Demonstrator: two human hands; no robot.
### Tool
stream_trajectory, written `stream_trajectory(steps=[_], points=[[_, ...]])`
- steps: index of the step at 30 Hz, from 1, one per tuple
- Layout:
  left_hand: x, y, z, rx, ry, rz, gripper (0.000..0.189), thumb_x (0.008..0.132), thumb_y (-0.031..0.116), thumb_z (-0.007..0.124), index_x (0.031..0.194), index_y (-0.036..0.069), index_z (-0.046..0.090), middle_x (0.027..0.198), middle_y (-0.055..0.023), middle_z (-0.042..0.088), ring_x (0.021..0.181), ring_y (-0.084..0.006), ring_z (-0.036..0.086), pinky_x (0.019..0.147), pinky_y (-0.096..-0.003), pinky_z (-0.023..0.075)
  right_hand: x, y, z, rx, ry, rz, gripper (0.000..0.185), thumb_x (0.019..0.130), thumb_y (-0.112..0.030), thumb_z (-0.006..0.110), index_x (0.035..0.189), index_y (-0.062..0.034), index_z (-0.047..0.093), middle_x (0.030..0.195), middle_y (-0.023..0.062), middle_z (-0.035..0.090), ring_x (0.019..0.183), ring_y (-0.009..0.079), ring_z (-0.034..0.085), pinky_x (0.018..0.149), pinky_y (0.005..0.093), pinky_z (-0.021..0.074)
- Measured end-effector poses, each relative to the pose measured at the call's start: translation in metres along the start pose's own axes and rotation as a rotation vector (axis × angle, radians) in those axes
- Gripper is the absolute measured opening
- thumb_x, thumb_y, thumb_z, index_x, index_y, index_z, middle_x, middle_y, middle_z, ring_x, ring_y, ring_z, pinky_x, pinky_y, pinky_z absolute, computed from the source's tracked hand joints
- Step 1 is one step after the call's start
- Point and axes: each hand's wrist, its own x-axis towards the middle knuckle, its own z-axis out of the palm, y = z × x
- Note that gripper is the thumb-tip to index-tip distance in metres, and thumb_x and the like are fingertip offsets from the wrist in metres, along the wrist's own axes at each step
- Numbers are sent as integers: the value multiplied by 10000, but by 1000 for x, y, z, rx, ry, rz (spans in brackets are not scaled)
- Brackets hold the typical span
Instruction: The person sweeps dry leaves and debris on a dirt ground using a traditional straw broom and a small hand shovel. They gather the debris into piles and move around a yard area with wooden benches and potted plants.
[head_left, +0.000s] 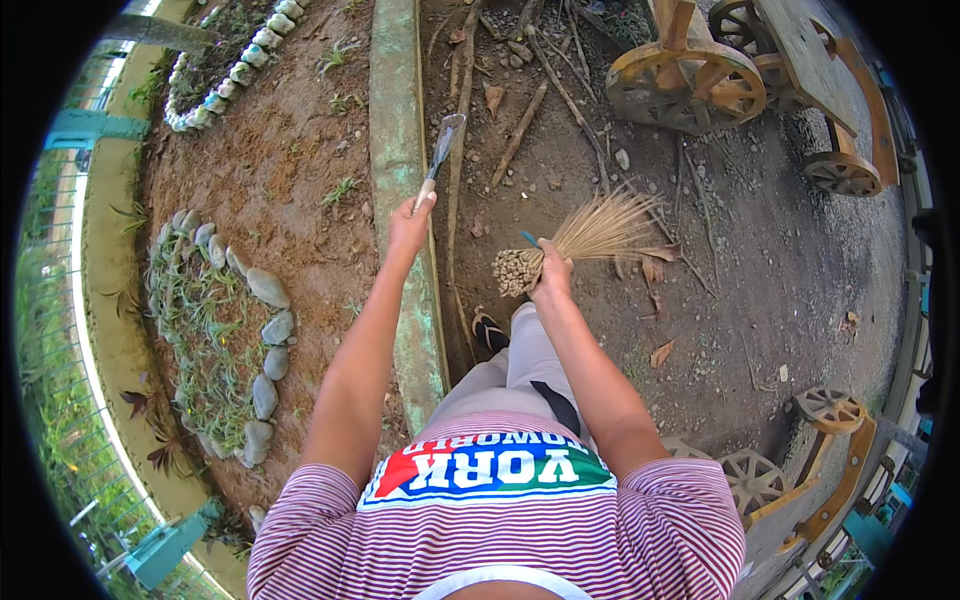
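Note:
My left hand (409, 227) grips the pale handle of a hand trowel (444, 150), its narrow metal blade pointing away from me over the mossy concrete curb (397, 157). In my right hand (553, 271) is a stick broom (611, 225), a bundle of thin tan ribs. Its cut butt ends face left and its loose tips fan out to the upper right. A bit of blue-green material (530, 238) shows at the binding by my fingers. Below the broom, a foot in a dark flip-flop (490, 332) stands on the dirt.
Bare roots (517, 135) and dry leaves (662, 354) lie on the dirt right of the curb. Wooden benches with wheel-shaped supports (686, 86) stand at upper and lower right. Left of the curb, stones (266, 289) ring a plant bed near a low wall (112, 285).

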Motion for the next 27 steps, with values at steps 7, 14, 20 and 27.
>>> stream_trajectory(steps=[7, 14, 20, 27], points=[[67, 63, 1, 6, 38, 42, 411, 879, 489, 652, 832, 81, 642, 568, 45, 460, 515, -66, 413, 497, -269, 326, 15, -47, 161, -125, -551, 212, 236, 880, -178, 638, 1030, -53, 505, 724, 104, 643, 604, 229, 662, 523, 383, 567], [161, 111, 28, 43, 112, -60, 407, 882, 480, 655, 903, 74, 670, 569, 45, 452, 504, -73, 424, 485, -260, 330, 189, -82, 275, -204, -537, 515, 323, 863, -244, 639, 1052, 12, 585, 884, 172, 683, 674, 288, 680, 596, 401, 583], [225, 139, 42, 3, 114, -46, 325, 895, 465, 642, 897, 140, 628, 535, 58, 415, 382, -58, 350, 371, -238, 264, 130, -57, 340, -44, -248, 214, 819, 843, -140, 651, 1458, -45, 118, 1278, 211, 448, 1068, 287, 553, 829, 453, 511], [266, 182, 49, -18, 161, -76, 369, 884, 447, 657, 901, 79, 679, 574, 50, 473, 509, -58, 419, 485, -266, 331, 210, -104, 357, -88, -561, 469, 222, 888, -151, 630, 1015, -37, 488, 748, 111, 632, 632, 249, 666, 559, 389, 578]])
